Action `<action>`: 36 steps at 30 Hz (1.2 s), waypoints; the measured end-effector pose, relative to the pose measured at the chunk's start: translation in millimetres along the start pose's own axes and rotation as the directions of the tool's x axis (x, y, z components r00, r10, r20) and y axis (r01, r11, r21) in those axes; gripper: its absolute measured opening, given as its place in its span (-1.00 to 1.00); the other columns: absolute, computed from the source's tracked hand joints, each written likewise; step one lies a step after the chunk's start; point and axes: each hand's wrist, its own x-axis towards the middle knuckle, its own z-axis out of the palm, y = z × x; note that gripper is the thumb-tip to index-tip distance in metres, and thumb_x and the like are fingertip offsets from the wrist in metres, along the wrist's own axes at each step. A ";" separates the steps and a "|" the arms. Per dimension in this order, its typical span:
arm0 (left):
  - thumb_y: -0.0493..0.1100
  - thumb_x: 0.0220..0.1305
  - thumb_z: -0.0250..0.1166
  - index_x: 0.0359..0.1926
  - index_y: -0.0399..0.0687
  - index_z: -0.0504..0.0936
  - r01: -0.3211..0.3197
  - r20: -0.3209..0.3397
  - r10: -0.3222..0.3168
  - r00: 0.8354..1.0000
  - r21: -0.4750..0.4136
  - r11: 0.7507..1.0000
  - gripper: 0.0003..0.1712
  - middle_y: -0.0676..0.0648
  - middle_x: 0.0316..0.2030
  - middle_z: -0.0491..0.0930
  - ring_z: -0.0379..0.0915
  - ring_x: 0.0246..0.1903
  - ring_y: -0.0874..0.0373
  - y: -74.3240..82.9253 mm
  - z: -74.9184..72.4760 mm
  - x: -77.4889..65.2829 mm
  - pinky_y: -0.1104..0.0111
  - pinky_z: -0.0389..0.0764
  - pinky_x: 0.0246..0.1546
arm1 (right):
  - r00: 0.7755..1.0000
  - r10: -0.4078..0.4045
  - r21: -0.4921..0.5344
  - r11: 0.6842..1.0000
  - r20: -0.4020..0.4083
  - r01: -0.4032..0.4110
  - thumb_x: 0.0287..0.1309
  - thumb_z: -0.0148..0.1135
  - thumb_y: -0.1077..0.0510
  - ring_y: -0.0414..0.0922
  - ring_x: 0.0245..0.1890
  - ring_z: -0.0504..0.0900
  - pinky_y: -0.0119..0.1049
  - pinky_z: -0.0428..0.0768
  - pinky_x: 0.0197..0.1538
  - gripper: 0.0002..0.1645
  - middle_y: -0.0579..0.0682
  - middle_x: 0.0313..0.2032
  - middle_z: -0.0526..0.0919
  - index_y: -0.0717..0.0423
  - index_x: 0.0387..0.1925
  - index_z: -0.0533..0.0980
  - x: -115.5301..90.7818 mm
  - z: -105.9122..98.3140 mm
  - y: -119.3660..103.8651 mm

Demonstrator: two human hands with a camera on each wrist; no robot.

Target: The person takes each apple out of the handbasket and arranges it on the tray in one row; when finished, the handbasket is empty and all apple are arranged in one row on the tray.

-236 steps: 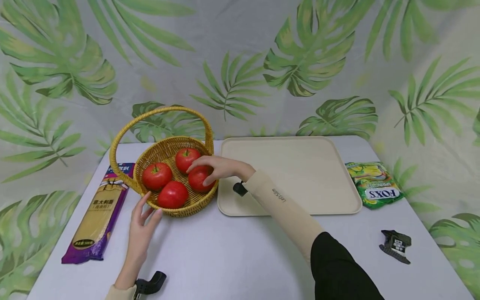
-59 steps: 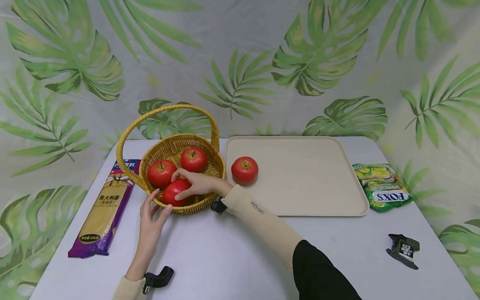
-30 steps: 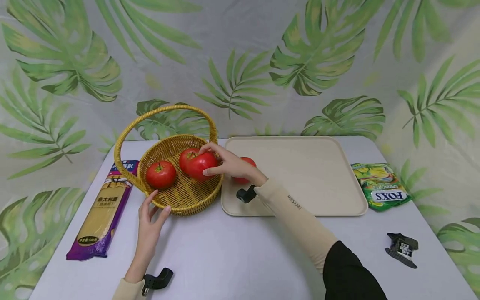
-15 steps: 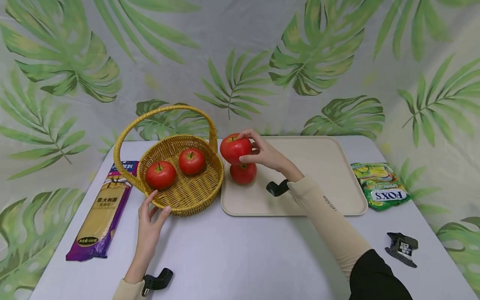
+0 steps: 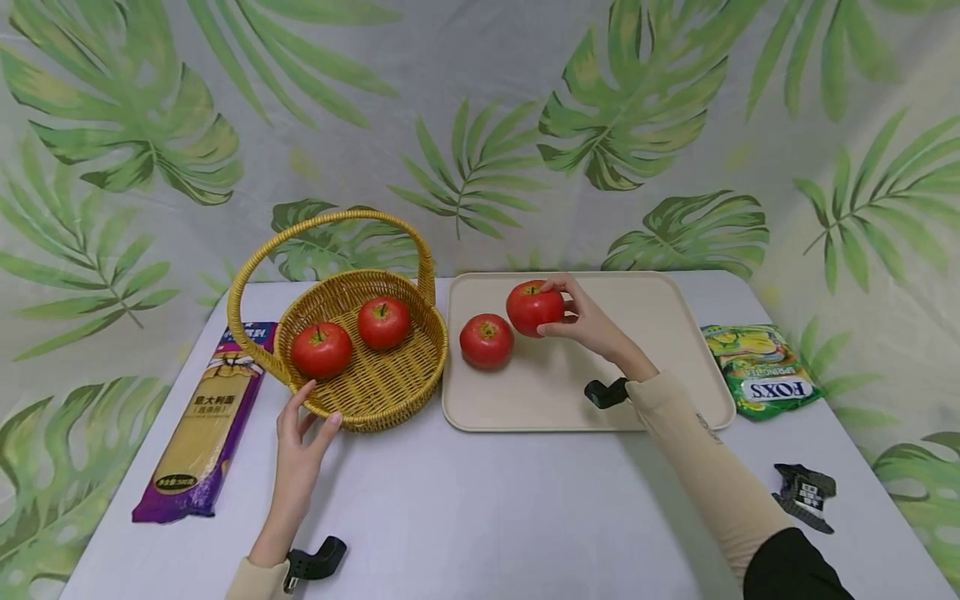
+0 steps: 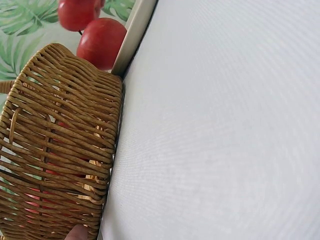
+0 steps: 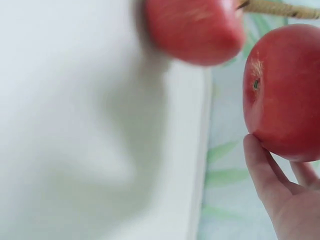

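In the head view my right hand [image 5: 596,329] holds a red apple [image 5: 534,308] above the beige tray [image 5: 600,400], pinching it between thumb and fingers. The right wrist view shows that apple [image 7: 287,95] raised off the tray's surface. A second apple [image 5: 487,342] sits on the tray's left part. Farther left, two more apples, one at the left [image 5: 322,350] and one at the back [image 5: 384,322], lie in the woven basket [image 5: 375,417]. My left hand [image 5: 298,454] touches the basket's front rim with spread fingers; a fingertip [image 6: 77,233] rests against its weave in the left wrist view.
A purple pack of spaghetti [image 5: 198,425] lies left of the basket, whose tall handle [image 5: 330,218] arches over it. To the tray's right is a green Fox's bag [image 5: 761,371]. Nearer the table's right edge lies a small black packet [image 5: 805,497].
Earlier, one apple passed from basket to tray. Since then my right hand has lifted another from the basket's front and carried it right, past the first. My left hand stays at the rim.
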 end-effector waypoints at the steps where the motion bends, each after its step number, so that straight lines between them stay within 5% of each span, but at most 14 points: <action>1: -0.11 0.36 0.20 0.46 0.01 0.06 0.001 0.000 -0.001 1.000 0.000 1.000 -0.25 -0.06 0.45 -0.26 -0.08 0.34 -0.22 0.0 0.0 -0.1 -0.23 0.17 0.17 | 1.000 0.011 -0.002 1.000 -0.009 -0.011 0.11 0.32 0.29 0.17 0.11 0.34 -0.08 0.43 0.11 -0.35 0.09 0.27 0.21 0.16 0.17 0.20 -1.8 -1.7 4.6; 16: -0.12 0.36 0.20 0.46 0.00 0.07 -0.009 -0.005 0.009 1.000 0.008 1.000 -0.25 -0.07 0.45 -0.25 -0.07 0.34 -0.23 0.7 -0.2 -0.4 -0.24 0.17 0.17 | 0.998 0.058 -0.029 0.998 -0.008 -0.059 0.02 0.37 0.37 0.29 0.10 0.36 0.08 0.34 0.16 -0.36 0.20 0.24 0.17 0.21 0.08 0.23 -14.3 0.9 45.3; 30: -0.12 0.36 0.19 0.46 0.00 0.06 -0.001 0.001 0.000 1.000 0.005 1.000 -0.25 -0.06 0.45 -0.28 -0.10 0.35 -0.23 1.6 0.0 -0.7 -0.25 0.15 0.18 | 0.999 0.051 0.033 0.998 0.013 -0.051 0.07 0.34 0.37 0.28 0.22 0.22 0.15 0.23 0.25 -0.36 0.21 0.28 0.15 0.23 0.09 0.18 -23.9 0.9 53.7; 36: -0.10 0.36 0.20 0.46 0.00 0.06 -0.004 0.002 0.004 1.000 0.008 1.000 -0.25 -0.06 0.45 -0.28 -0.10 0.34 -0.24 1.8 0.2 -1.1 -0.25 0.15 0.17 | 1.000 -0.013 0.056 0.998 -0.017 0.014 0.04 0.33 0.41 0.29 0.28 0.15 0.15 0.11 0.31 -0.33 0.31 0.32 0.12 0.33 0.13 0.19 -23.9 -3.8 49.3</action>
